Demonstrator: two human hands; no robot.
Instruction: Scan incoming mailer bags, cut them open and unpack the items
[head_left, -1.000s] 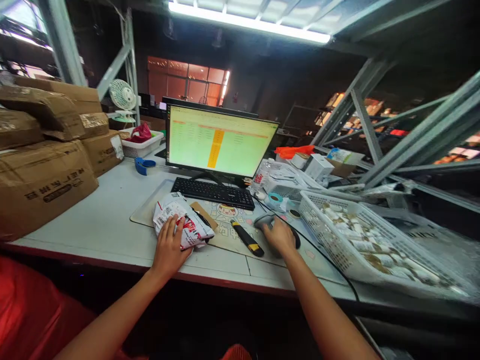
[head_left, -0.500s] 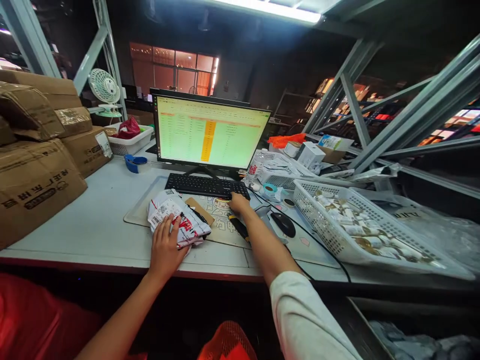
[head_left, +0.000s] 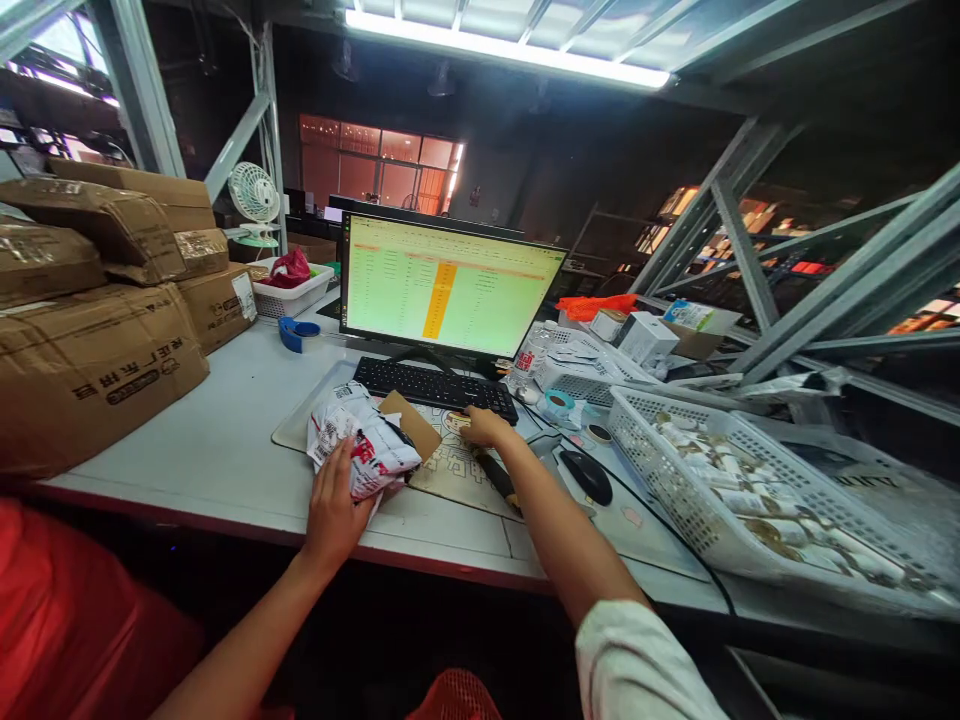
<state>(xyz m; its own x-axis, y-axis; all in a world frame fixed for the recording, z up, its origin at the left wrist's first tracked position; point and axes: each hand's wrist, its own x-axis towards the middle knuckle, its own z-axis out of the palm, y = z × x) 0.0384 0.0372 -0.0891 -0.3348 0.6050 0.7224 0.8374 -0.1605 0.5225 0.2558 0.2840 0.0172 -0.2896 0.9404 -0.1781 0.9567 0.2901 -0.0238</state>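
Had the left hand (head_left: 336,505) on the white parcel (head_left: 384,452), the right hand (head_left: 489,428) at the keyboard (head_left: 405,380).
Spread the left fingers across the white parcel near the front edge of the surface (head_left: 247,420) without clenching, apparently to steady it; held the right fingers partly curled, could not tell whether gripping anything. Had the mouse (head_left: 586,476) nearby, presumably for easy reach, and the monitor (head_left: 472,290) beyond, likely for viewing.

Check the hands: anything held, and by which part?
Left hand lies over the near side of the white package; whether it grips, I can't tell. Right hand, by the keyboard, shows nothing held.
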